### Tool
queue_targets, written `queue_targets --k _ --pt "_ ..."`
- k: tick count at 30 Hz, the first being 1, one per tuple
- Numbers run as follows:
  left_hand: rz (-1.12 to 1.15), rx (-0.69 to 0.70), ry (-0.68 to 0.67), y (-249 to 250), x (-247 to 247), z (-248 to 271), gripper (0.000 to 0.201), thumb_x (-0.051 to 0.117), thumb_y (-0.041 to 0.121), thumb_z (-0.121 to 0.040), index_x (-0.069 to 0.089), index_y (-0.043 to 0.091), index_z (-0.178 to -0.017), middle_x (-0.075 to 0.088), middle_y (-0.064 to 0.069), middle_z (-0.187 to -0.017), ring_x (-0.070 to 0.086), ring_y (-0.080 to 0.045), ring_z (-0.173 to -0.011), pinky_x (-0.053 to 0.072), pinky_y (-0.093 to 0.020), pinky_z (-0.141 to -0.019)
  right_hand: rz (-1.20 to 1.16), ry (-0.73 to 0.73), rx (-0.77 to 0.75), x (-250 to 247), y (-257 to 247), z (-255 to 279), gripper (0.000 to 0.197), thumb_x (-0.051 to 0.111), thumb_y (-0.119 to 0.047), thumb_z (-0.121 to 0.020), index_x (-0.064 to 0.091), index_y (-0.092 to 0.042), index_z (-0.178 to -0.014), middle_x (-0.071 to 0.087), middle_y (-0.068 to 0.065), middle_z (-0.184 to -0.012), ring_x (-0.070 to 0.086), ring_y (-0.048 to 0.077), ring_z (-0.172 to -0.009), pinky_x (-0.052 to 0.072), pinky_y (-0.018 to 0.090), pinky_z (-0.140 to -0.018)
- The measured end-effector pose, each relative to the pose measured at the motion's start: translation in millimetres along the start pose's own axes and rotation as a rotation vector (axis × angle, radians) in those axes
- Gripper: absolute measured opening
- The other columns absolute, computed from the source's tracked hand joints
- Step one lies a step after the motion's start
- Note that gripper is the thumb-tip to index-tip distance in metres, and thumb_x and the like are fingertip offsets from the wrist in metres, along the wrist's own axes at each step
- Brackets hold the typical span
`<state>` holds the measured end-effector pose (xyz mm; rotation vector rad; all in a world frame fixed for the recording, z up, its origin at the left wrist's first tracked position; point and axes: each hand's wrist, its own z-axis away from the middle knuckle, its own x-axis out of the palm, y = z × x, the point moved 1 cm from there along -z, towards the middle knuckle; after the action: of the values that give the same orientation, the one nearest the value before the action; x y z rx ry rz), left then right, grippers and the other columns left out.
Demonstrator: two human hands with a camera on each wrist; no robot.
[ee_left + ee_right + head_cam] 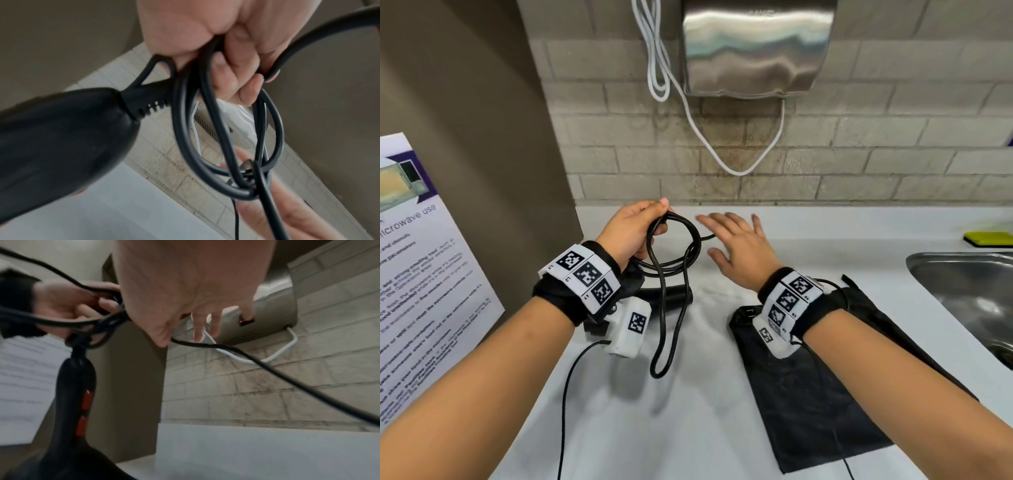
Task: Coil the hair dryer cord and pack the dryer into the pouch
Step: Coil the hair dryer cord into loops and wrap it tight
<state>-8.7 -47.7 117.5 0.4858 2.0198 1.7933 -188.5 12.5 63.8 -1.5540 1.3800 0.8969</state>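
My left hand (pixel 635 229) grips several loops of the black dryer cord (pixel 674 246) above the white counter; in the left wrist view its fingers (pixel 236 71) curl round the loops (pixel 205 129). The black hair dryer (pixel 61 136) hangs below that hand, its handle with red switches (pixel 85 400) showing in the right wrist view. My right hand (pixel 736 243) hovers just right of the coil with fingers spread and straight, holding nothing; a length of cord (pixel 287 378) runs beneath it. The black pouch (pixel 811 387) lies flat on the counter under my right forearm.
A steel hand dryer (pixel 756 48) with a white cable (pixel 739 161) hangs on the brick wall ahead. A steel sink (pixel 969 294) is at the right, with a yellow sponge (pixel 988 238) behind it. A printed notice (pixel 421 274) leans at the left.
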Motion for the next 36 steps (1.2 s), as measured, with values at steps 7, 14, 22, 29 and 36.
queue_targets --k 7,14,22,29,36 --pt "0.041 -0.029 -0.008 0.0 -1.8 2.3 0.025 0.042 0.029 -0.097 0.054 0.015 -0.08 0.04 0.01 -0.041 0.018 -0.002 -0.028 0.011 -0.011 -0.035 -0.433 0.129 0.04 3.0 -1.4 -15.4 0.019 0.045 -0.017 -0.095 0.061 -0.006 -0.095 0.063 0.013 -0.081 0.059 0.03 -0.079 0.041 0.031 -0.07" --pt "0.097 -0.073 0.018 1.3 -10.3 5.0 0.027 0.041 0.032 -0.097 0.053 0.016 -0.08 0.037 0.009 -0.043 0.015 -0.003 -0.031 0.011 -0.009 -0.038 -0.29 -0.112 0.635 12.6 63.9 -13.5 0.031 0.037 -0.014 -0.096 0.061 -0.002 -0.11 0.061 0.02 -0.115 0.056 0.034 -0.107 0.044 0.033 -0.086" --pt "0.016 -0.052 0.006 4.3 -3.4 5.1 0.028 0.042 0.035 -0.097 0.049 0.014 -0.078 0.048 0.008 -0.045 0.017 -0.004 -0.03 0.012 -0.013 -0.037 -0.199 -0.198 0.502 26.7 55.1 3.4 0.063 0.05 -0.008 -0.082 0.03 -0.021 -0.14 0.041 0.013 -0.137 0.043 0.033 -0.122 0.042 0.041 -0.099" --pt "-0.023 -0.026 0.036 5.8 -2.9 0.9 0.032 0.042 0.036 -0.097 0.047 0.016 -0.073 0.051 0.01 -0.047 0.019 -0.004 -0.029 0.014 -0.014 -0.037 -0.498 -0.186 -0.144 12.1 -18.0 -3.9 0.032 0.049 -0.016 -0.093 0.053 -0.019 -0.124 0.065 -0.001 -0.11 0.059 0.015 -0.089 0.043 0.033 -0.09" --pt "-0.068 -0.022 0.025 3.6 -0.8 -0.5 0.037 0.045 0.037 -0.095 0.047 0.015 -0.066 0.047 0.006 -0.056 0.02 -0.005 -0.033 0.014 -0.013 -0.036 -0.568 0.102 0.121 16.9 -15.6 -20.0 0.015 0.05 -0.006 -0.091 0.063 0.0 -0.097 0.059 0.01 -0.075 0.048 0.014 -0.061 0.032 0.02 -0.064"
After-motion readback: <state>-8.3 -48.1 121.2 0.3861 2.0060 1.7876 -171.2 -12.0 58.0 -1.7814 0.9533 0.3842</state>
